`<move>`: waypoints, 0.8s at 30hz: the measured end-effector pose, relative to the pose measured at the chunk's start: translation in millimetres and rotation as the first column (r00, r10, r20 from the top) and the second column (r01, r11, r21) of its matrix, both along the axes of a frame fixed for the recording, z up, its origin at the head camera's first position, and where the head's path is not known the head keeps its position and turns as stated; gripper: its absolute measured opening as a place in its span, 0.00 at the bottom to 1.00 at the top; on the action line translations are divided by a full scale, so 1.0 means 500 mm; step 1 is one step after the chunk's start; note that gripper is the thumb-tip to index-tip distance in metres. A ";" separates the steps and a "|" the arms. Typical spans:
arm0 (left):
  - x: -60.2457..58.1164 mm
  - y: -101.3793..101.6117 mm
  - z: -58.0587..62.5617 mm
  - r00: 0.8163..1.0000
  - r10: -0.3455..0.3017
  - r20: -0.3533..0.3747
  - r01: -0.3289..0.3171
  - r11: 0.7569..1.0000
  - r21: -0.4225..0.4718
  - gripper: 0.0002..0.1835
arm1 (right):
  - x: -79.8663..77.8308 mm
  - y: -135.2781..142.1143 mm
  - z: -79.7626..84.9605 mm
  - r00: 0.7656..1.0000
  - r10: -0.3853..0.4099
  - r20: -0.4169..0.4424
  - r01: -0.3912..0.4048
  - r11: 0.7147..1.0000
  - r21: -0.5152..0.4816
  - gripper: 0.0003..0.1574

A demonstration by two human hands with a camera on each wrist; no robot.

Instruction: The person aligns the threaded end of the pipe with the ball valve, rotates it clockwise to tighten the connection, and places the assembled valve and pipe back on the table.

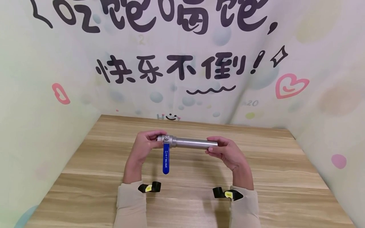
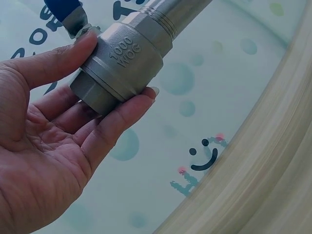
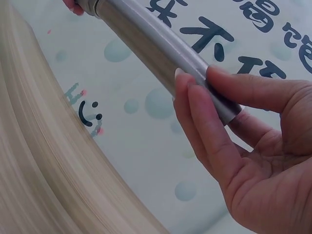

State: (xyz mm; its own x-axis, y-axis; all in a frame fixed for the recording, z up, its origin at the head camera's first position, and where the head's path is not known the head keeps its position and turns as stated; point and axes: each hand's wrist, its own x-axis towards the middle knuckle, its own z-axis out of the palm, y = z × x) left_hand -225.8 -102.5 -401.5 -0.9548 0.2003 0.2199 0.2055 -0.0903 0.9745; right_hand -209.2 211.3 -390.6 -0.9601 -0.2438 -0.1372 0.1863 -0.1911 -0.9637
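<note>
My left hand [image 1: 144,144] grips a steel ball valve [image 1: 170,139] by its body, thumb on one side and fingers on the other. In the left wrist view the valve body [image 2: 127,54] is marked "1000 WOG". Its blue lever handle [image 1: 166,159] points toward me in the head view. A plain steel pipe [image 1: 194,143] joins the valve's right end, with threads [image 2: 160,19] showing at the joint. My right hand [image 1: 227,153] pinches the pipe's free end between thumb and fingers. Valve and pipe are held level above the table.
A wood-grain table [image 1: 182,196] lies below both hands. Behind it hangs a pale printed backdrop [image 1: 182,104] with black lettering, which also covers both sides. A black strap mount [image 1: 149,187] is on the left wrist, and a similar mount [image 1: 228,193] on the right.
</note>
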 end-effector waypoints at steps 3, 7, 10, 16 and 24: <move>0.001 -0.001 0.000 1.000 0.002 0.005 -0.002 1.000 -0.006 0.17 | 0.001 0.000 -0.001 1.000 0.000 -0.002 0.000 1.000 0.001 0.20; 0.002 -0.001 0.000 1.000 0.010 0.006 -0.010 1.000 -0.010 0.17 | 0.001 -0.001 -0.002 1.000 0.005 0.000 -0.005 1.000 -0.002 0.17; 0.002 -0.001 -0.001 1.000 0.008 0.009 -0.008 1.000 -0.004 0.17 | 0.002 -0.001 -0.002 1.000 0.006 0.004 -0.006 1.000 -0.005 0.15; 0.002 -0.001 -0.002 1.000 0.002 0.017 -0.002 1.000 0.009 0.18 | 0.004 -0.002 0.000 1.000 0.003 0.010 -0.003 1.000 -0.002 0.14; 0.000 0.000 0.000 1.000 0.009 0.009 -0.009 1.000 -0.008 0.17 | 0.000 -0.002 -0.001 1.000 -0.002 0.013 0.002 1.000 0.021 0.19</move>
State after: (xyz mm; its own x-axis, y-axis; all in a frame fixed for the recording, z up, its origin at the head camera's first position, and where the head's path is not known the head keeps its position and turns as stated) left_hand -225.7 -102.4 -401.5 -0.9585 0.1932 0.2097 0.1975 -0.0807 0.9770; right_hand -209.0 210.5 -390.8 -0.9587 -0.2387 -0.1549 0.1985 -0.1710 -0.9651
